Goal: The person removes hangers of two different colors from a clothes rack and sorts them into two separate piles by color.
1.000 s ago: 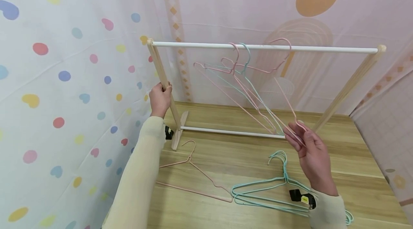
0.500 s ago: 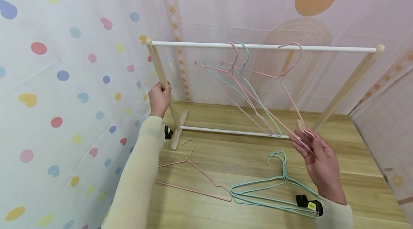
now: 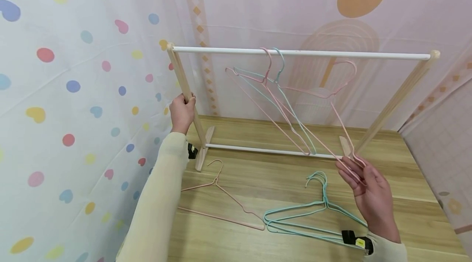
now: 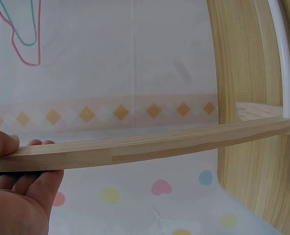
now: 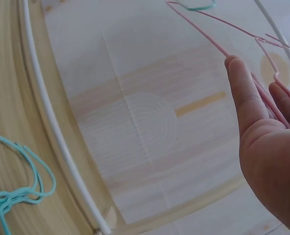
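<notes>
My left hand (image 3: 182,113) grips the wooden left post (image 3: 178,69) of a clothes rack, fingers and thumb around it, as the left wrist view also shows. My right hand (image 3: 374,196) holds a pink clothes hanger (image 3: 340,123) by its near lower corner, pinched between thumb and fingers. The held hanger's hook appears just under the white top rail (image 3: 383,55) in the head view, off it. Left of it, a pink hanger (image 3: 270,63) and a teal hanger (image 3: 283,64) hang close together on the rail.
A pink hanger (image 3: 236,201) lies on the wood-grain floor (image 3: 236,245) in front of the rack. Several stacked teal hangers (image 3: 325,196) lie to its right, partly under the right wrist. A white lower bar (image 3: 258,150) joins the feet. Patterned curtains surround the rack.
The right hand has moved right and toward me with the pink hanger. Its hook has come from overlapping the top rail down to just below it. The left hand has stayed on the post.
</notes>
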`<state>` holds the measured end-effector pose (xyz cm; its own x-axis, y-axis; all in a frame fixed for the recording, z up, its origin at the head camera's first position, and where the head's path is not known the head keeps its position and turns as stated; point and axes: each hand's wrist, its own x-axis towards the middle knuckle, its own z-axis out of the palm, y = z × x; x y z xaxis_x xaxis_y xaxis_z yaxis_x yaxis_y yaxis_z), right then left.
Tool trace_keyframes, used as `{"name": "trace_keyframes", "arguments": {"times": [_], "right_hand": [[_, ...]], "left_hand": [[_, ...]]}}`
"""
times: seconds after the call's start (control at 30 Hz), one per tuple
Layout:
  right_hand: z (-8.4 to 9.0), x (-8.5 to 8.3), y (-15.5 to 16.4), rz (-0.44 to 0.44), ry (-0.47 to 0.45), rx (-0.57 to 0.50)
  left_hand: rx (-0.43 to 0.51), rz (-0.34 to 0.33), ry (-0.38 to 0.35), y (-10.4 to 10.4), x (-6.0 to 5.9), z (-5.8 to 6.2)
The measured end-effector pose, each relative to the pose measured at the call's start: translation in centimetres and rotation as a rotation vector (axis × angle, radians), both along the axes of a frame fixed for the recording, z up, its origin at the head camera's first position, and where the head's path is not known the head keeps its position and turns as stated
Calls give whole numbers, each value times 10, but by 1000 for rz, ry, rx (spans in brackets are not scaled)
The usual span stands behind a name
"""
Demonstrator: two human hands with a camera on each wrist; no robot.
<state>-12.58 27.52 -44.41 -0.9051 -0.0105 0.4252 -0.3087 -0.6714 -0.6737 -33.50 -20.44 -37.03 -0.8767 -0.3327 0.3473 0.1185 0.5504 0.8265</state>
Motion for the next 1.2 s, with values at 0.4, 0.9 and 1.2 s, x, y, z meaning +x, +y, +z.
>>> {"name": "trace_keyframes", "arguments": {"times": [0.4,0.9,1.2], "right_hand": [[-22,1,2,32,-82,20],[-49,2,-12,106,-171,76],[-63,3,-27,183,-189,141]], "left_hand": [[-3,4,-5,0,1,0],[-2,1,5,0,3,2],[12,-8,-7,0,2,2]]}}
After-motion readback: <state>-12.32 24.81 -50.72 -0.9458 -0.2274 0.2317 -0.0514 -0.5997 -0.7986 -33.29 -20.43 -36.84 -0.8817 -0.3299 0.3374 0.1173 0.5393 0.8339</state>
